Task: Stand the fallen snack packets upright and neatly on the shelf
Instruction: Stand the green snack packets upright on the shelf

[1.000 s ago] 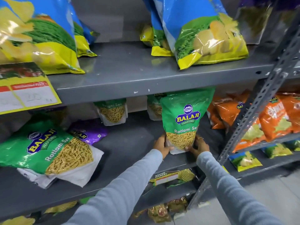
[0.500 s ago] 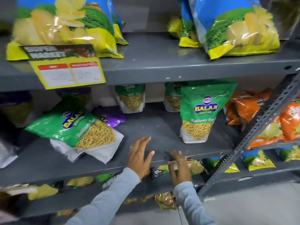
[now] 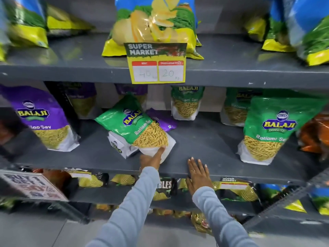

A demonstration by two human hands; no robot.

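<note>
A green Ratlami Sev packet (image 3: 140,127) lies fallen and tilted on the grey middle shelf (image 3: 201,139), on top of another white-bottomed packet (image 3: 121,145). My left hand (image 3: 153,158) reaches its lower white corner, fingertips touching it, with no clear grip. My right hand (image 3: 197,172) lies flat and open over the shelf's front edge, holding nothing. A second green Ratlami Sev packet (image 3: 270,129) stands upright at the right. A small purple packet (image 3: 162,120) lies flat behind the fallen one.
A purple Aloo Sev packet (image 3: 42,118) stands at the left. More green packets (image 3: 186,102) stand at the back. Blue-yellow chip bags (image 3: 156,27) and a yellow price tag (image 3: 157,63) sit on the upper shelf. Orange packets (image 3: 316,134) are at far right.
The view has swung left. Both hands left the upright green packet and moved left; my left hand now touches the fallen green packet, my right rests on the shelf edge.
</note>
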